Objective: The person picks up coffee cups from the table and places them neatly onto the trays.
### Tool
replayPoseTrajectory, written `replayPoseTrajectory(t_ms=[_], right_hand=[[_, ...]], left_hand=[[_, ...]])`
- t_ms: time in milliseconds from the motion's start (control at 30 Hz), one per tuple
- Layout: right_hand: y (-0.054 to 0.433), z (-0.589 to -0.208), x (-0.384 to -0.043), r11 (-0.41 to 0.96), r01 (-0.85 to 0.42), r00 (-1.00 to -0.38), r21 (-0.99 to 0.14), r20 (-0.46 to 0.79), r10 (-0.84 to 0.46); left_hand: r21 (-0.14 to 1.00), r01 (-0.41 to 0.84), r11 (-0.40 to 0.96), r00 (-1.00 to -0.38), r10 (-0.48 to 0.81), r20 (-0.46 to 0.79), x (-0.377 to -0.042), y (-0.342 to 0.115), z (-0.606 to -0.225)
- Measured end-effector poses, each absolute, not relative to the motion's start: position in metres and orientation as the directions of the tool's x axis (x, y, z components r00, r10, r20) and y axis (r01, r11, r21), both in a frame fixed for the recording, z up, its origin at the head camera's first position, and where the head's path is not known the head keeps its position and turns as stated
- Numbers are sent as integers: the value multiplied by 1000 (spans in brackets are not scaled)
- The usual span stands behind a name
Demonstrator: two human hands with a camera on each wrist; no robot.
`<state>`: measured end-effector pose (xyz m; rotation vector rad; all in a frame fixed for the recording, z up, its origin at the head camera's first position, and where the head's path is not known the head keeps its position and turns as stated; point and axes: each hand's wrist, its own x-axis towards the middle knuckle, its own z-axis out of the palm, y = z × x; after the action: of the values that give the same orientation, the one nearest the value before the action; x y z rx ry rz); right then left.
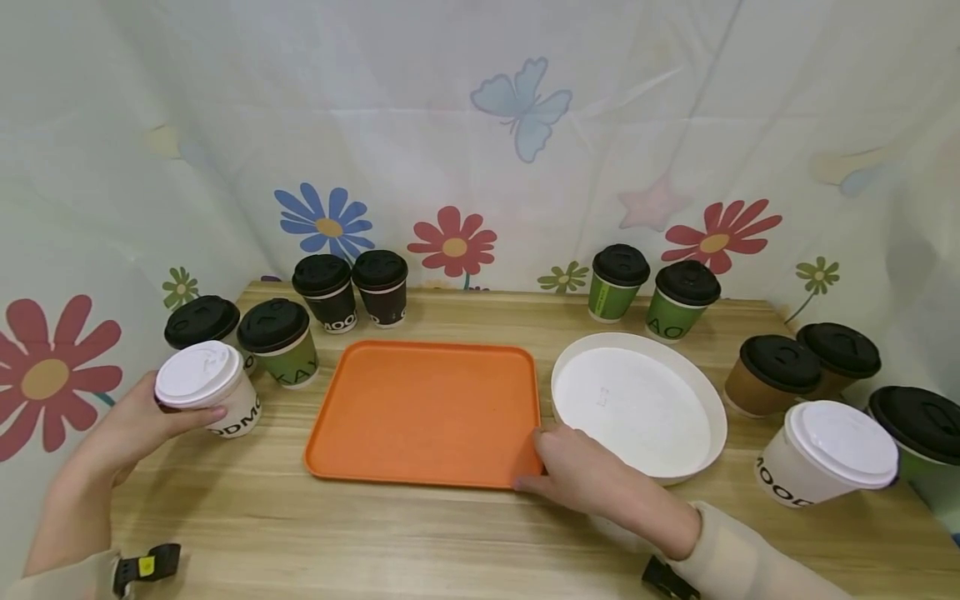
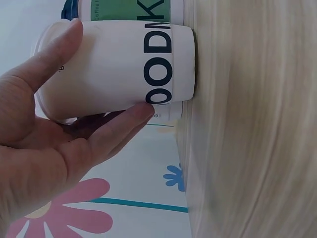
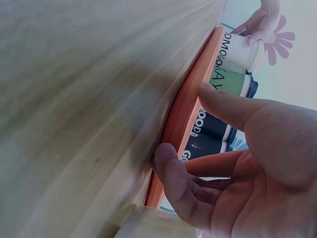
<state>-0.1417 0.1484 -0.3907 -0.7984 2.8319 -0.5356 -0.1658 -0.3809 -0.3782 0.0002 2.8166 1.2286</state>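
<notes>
At the left, my left hand holds a white paper cup with a white lid, thumb on one side and fingers on the other. In the left wrist view the base of this cup is at the wooden tabletop; whether it touches is hard to tell. My right hand grips the near right corner of an orange tray, which lies in the middle with bare surface showing. The right wrist view shows the thumb and curled fingers at the rim of the tray.
A round white tray stands right of the orange one. Black-lidded cups stand around: green and black at left, green at back right, brown at right. Another white cup stands front right. A floral curtain hangs behind.
</notes>
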Motion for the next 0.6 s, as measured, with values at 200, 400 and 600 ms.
replayPoseTrajectory(t_ms=[200,400,600], right_hand=[[149,-391,-142,791,-482,-846,-377,-37,-532],[149,-391,-141,790,-485,-846,-377,-29,-533],[148,-393,-141,792,-481,-848,-376,-31,-530]], left_hand=[[712,-9,702,-998,41,-53,-159,-380,-374],[718,19,696,-996,76,-48,-151,-372,-367],[698,31,716,-993,104,-62,-144,-361,-357]])
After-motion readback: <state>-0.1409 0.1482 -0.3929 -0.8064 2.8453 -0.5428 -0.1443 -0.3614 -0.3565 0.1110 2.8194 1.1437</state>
